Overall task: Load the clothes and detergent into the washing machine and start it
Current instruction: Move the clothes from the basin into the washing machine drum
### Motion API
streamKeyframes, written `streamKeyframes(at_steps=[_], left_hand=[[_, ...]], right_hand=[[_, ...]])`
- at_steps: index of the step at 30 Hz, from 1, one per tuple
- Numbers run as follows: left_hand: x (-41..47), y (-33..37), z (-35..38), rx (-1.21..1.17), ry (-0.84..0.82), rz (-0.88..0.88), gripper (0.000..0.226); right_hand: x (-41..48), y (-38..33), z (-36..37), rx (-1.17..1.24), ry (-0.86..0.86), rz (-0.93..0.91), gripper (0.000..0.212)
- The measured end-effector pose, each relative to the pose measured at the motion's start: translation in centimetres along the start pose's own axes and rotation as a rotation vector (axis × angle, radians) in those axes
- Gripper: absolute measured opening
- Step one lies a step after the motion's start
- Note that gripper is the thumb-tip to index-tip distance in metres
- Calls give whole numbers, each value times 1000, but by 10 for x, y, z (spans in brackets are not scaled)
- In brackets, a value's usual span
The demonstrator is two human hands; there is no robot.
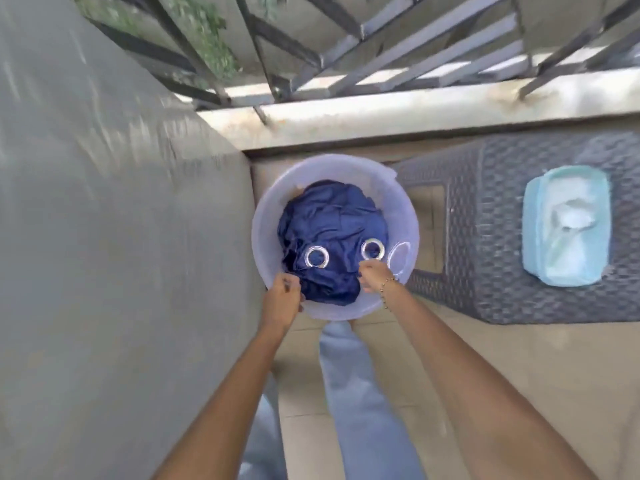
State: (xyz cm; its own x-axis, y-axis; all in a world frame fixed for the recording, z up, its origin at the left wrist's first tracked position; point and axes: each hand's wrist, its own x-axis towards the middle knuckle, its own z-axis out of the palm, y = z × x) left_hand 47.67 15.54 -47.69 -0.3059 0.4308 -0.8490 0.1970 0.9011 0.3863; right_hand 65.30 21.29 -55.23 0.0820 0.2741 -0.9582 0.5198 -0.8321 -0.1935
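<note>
Seen from above, a pale round tub [405,216] on the floor at centre holds a crumpled navy cloth [332,223] with metal eyelet rings [316,257]. At the tub's 6 o'clock edge, the left hand [282,299] and right hand [375,277] have fingers clamped on the cloth. At 3 o'clock, a light blue container [533,216] sits on a dark woven surface [485,289].

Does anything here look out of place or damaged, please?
Nothing is spilled. The dark blue cloth sits bunched inside the tub, both hands at its near edge. One small oddity: the tub's far rim looks uneven, perhaps chipped, though blur makes that uncertain.
</note>
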Motion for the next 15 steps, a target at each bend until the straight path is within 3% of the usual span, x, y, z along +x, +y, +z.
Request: streamKeyframes(at_steps=[6,9,12,15], left_hand=[[24,-17,1,-48,41,-55,19],[31,-16,3,-52,21,-67,13],[34,-12,5,-63,2,-51,11],[34,-7,6,-87,-16,27,9]], right_hand=[[30,4,7,349,-108,141,56],[41,5,11,709,-125,145,68],[46,-1,15,1033,-74,133,63],[41,-4,17,1013,84,117,45]])
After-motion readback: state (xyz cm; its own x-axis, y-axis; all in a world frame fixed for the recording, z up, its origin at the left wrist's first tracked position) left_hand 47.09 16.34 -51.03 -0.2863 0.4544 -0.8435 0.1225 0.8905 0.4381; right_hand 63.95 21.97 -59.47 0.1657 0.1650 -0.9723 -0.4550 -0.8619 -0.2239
